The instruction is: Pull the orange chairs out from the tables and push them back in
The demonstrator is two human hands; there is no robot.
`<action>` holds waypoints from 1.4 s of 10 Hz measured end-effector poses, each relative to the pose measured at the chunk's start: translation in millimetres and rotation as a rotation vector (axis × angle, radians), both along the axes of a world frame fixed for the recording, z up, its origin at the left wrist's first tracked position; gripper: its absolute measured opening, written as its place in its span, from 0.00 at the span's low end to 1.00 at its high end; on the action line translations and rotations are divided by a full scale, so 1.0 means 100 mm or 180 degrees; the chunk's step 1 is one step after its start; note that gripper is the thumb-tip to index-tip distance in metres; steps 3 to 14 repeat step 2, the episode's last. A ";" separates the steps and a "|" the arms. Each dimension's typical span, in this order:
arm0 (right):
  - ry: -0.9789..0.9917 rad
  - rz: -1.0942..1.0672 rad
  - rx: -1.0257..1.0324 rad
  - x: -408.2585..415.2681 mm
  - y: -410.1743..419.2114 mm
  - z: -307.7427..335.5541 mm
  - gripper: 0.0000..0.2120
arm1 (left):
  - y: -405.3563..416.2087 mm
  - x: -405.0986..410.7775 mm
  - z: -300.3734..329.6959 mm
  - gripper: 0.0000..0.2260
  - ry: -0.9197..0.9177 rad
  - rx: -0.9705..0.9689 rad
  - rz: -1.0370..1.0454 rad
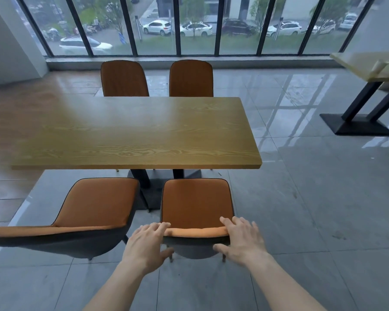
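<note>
Both hands, left [147, 244] and right [240, 239], gripping near-right orange chair [197, 204] backrest, clear of table edge [135, 166]

We are in a canteen or café-style dining hall: a long wooden desk [139, 131] on a black pedestal has matching orange chairs, two on the near side [195, 203] and two on the far side [124, 78]. A second identical desk [368, 66] stands far right. Glossy grey floor tiles [312, 198] and floor-to-ceiling windows [177, 25] overlooking parked cars suggest a public building
</note>
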State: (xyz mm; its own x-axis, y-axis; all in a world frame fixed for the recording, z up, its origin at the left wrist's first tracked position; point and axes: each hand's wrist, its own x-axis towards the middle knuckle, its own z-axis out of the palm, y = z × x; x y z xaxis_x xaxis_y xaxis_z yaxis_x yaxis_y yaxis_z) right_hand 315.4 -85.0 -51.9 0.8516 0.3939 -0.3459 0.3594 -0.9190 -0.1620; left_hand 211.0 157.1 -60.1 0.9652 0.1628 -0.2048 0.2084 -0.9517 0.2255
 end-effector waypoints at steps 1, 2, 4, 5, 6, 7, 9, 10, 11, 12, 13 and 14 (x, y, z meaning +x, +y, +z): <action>-0.0048 -0.0058 0.0055 -0.22 0.00 0.22 0.41 | 0.09 -0.19 0.20 0.29 -0.0072 0.0005 0.0069; -0.0098 -0.0139 0.0119 -0.52 0.04 0.45 0.40 | 0.12 -0.44 0.40 0.29 -0.0220 -0.0009 0.0093; -0.0098 -0.0139 0.0119 -0.52 0.04 0.45 0.40 | 0.12 -0.44 0.40 0.29 -0.0220 -0.0009 0.0093; -0.0098 -0.0139 0.0119 -0.52 0.04 0.45 0.40 | 0.12 -0.44 0.40 0.29 -0.0220 -0.0009 0.0093; -0.0098 -0.0139 0.0119 -0.52 0.04 0.45 0.40 | 0.12 -0.44 0.40 0.29 -0.0220 -0.0009 0.0093; -0.0098 -0.0139 0.0119 -0.52 0.04 0.45 0.40 | 0.12 -0.44 0.40 0.29 -0.0220 -0.0009 0.0093; -0.0098 -0.0139 0.0119 -0.52 0.04 0.45 0.40 | 0.12 -0.44 0.40 0.29 -0.0220 -0.0009 0.0093; -0.0098 -0.0139 0.0119 -0.52 0.04 0.45 0.40 | 0.12 -0.44 0.40 0.29 -0.0220 -0.0009 0.0093; -0.0098 -0.0139 0.0119 -0.52 0.04 0.45 0.40 | 0.12 -0.44 0.40 0.29 -0.0220 -0.0009 0.0093; -0.0098 -0.0139 0.0119 -0.52 0.04 0.45 0.40 | 0.12 -0.44 0.40 0.29 -0.0220 -0.0009 0.0093; -0.0098 -0.0139 0.0119 -0.52 0.04 0.45 0.40 | 0.12 -0.44 0.40 0.29 -0.0220 -0.0009 0.0093; -0.0098 -0.0139 0.0119 -0.52 0.04 0.45 0.40 | 0.12 -0.44 0.40 0.29 -0.0220 -0.0009 0.0093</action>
